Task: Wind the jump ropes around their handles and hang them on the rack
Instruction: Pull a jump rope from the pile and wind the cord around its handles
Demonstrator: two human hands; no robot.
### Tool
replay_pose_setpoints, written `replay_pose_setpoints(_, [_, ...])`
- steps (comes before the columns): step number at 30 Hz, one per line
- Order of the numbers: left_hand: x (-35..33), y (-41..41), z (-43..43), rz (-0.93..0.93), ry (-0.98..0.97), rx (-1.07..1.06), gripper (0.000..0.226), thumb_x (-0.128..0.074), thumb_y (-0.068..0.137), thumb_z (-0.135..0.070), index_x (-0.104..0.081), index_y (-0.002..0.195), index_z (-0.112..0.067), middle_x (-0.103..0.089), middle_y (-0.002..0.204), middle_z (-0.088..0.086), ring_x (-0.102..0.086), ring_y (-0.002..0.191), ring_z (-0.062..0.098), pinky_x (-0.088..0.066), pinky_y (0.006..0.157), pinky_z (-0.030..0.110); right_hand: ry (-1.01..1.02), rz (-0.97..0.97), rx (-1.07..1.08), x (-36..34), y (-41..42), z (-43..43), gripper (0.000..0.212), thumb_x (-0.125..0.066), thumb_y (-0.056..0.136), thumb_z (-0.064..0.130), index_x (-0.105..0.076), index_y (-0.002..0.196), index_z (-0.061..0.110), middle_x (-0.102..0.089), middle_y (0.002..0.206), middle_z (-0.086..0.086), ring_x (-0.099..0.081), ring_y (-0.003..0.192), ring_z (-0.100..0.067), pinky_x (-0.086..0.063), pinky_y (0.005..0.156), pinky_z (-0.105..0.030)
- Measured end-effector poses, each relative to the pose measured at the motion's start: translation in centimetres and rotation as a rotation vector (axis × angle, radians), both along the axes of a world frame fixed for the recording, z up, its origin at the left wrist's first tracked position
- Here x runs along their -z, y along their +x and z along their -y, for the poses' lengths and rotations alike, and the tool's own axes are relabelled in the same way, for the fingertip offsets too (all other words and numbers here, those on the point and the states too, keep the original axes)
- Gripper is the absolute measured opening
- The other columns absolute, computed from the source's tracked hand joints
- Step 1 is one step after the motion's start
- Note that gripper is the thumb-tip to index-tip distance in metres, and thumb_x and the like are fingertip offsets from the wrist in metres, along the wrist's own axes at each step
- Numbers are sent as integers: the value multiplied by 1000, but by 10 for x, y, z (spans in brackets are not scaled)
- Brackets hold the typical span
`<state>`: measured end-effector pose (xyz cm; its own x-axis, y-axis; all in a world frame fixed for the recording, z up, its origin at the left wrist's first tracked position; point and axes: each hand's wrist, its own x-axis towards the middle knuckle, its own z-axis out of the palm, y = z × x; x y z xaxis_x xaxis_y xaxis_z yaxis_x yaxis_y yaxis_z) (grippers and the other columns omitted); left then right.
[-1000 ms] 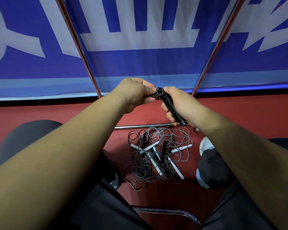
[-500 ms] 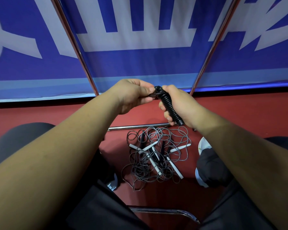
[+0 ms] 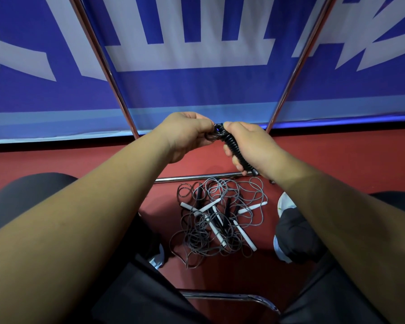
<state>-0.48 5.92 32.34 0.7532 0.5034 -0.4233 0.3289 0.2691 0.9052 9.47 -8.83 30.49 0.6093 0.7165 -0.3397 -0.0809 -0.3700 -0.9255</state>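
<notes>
Winding looks nearly done: the right hand grips the coiled black jump rope above the tangled pile on the floor, while the left hand pinches its loose top end. Next, tuck that end tight, then lift it to the rack behind the pile.

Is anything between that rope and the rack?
Nothing visible. The left hand and right hand hold the wound rope just before the rack poles; where it hangs is out of view.
</notes>
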Motion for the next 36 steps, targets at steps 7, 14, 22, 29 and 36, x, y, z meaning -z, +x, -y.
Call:
replay_pose_setpoints(7, [6,2,0,26,-60,-51,15,-65,95,3,-62,87,-10,-68,78,8,-70,65,11,-58,65,20,-32,9,42,3,1,-3,48,-48,105,49,-64,98,4,-67,75,-10,-51,44,-25,-44,47,-31])
replay_pose_setpoints(14, [7,1,-3,54,-132,-27,11,-67,98,-1,-68,92,-9,-74,83,5,-73,73,8,-59,68,18,-59,-29,47,1,7,0,52,-47,105,52,-65,104,4,-66,75,-10,-51,44,-25,-46,48,-31])
replay_pose_setpoints(22, [9,0,-1,71,-122,31,2,-69,100,-7,-69,98,-8,-76,83,2,-74,78,7,-58,69,16,-45,-85,0,1,10,3,45,-43,107,50,-63,103,9,-63,70,-9,-49,43,-25,-44,48,-31])
replay_pose_setpoints(29, [17,-2,-3,58,-153,31,5,-71,97,-3,-73,98,-7,-77,90,5,-75,83,10,-59,72,19,-55,-115,-72,4,12,6,51,-41,107,51,-65,115,6,-61,72,-8,-48,45,-25,-44,48,-31])
replay_pose_setpoints(36, [23,-2,3,41,-174,-59,16,-69,96,4,-75,111,6,-79,91,12,-77,80,15,-60,72,20,-119,-94,-77,11,10,5,58,-41,104,56,-63,117,3,-64,75,-8,-51,47,-26,-47,49,-33])
